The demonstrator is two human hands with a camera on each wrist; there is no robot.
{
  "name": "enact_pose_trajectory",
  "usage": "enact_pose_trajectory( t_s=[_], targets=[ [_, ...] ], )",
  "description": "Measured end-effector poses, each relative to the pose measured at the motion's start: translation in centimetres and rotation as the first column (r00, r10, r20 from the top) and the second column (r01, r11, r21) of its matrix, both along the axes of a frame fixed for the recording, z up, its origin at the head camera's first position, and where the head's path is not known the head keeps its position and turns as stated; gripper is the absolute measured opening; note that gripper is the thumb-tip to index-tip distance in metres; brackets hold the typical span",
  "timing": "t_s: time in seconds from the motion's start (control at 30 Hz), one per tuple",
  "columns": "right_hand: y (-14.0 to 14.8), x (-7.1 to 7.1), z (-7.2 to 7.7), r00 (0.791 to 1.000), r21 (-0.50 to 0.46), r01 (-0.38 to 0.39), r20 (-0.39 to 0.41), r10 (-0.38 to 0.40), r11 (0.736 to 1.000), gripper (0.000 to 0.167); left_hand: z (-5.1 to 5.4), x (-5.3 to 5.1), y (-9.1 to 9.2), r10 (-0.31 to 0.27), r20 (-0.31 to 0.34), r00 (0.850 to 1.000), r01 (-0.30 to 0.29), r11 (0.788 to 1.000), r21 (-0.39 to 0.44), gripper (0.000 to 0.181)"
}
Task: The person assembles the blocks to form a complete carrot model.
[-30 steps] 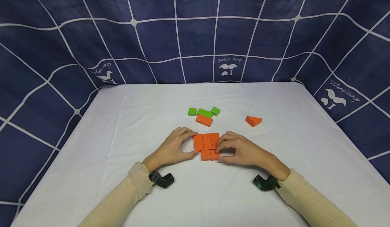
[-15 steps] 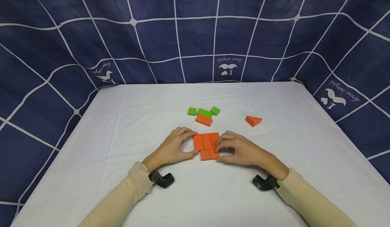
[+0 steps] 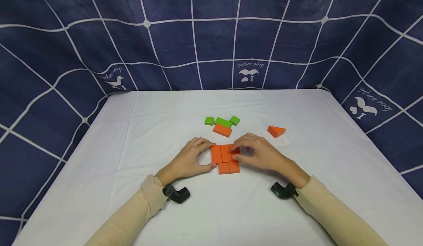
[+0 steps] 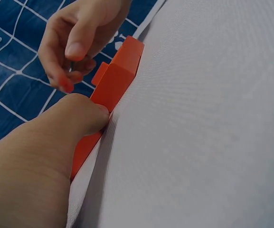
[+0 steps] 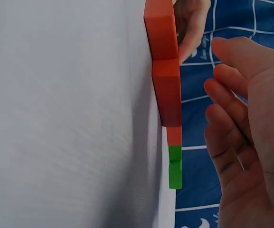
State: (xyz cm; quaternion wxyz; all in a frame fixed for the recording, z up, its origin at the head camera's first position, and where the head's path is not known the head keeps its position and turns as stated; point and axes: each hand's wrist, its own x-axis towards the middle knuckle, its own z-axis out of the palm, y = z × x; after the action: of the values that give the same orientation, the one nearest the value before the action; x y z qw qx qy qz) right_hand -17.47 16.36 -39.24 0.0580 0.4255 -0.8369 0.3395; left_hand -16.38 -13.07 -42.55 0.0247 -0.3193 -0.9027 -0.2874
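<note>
Five flat orange blocks lie together on the white cloth in the head view, in two rows. The far row has three upright rectangles, the left one an orange block (image 3: 216, 154); the near row has two smaller orange blocks (image 3: 224, 168). My left hand (image 3: 185, 162) pinches the left block, fingertips at its far edge and thumb at its near corner. My right hand (image 3: 259, 152) hovers over the right end of the far row, fingers bent and apart from the thumb, partly hiding the right block. In the right wrist view, the right hand (image 5: 260, 128) holds nothing.
Beyond the group lie an orange block (image 3: 222, 130), a green block (image 3: 223, 122) touching it, and two small green blocks (image 3: 209, 120) at either side. An orange triangular block (image 3: 276, 131) lies farther right. A dark blue grid curtain (image 3: 211, 40) surrounds the table's far sides.
My right hand has let go of the near row's right block and moved up and slightly away, over the far row. My left hand has stayed on the left block.
</note>
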Motion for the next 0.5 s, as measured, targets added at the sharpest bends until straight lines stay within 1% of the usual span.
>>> enact_pose_trajectory(
  t_s=[0.1, 0.2, 0.37, 0.5],
  targets=[
    [-0.2, -0.6, 0.1, 0.999, -0.011, 0.054, 0.001, -0.054, 0.999, 0.021, 0.0, 0.0, 0.0, 0.001, -0.001, 1.0, -0.001, 1.0, -0.001, 0.063],
    [-0.4, -1.1, 0.2, 0.993, -0.006, 0.119, 0.012, -0.119, 0.993, 0.021, 0.0, 0.0, 0.0, 0.001, -0.003, 1.0, -0.001, 1.0, -0.002, 0.064],
    [-0.9, -2.1, 0.3, 0.976, 0.025, 0.214, 0.029, -0.215, 0.977, 0.023, 0.0, 0.0, 0.0, 0.001, -0.006, 1.0, -0.001, 1.0, 0.001, 0.064],
    [-1.5, -3.0, 0.4, 0.964, 0.046, 0.263, 0.038, -0.265, 0.964, 0.021, -0.1, 0.0, 0.0, 0.0, -0.009, 1.0, 0.0, 1.0, 0.005, 0.063]
  ],
)
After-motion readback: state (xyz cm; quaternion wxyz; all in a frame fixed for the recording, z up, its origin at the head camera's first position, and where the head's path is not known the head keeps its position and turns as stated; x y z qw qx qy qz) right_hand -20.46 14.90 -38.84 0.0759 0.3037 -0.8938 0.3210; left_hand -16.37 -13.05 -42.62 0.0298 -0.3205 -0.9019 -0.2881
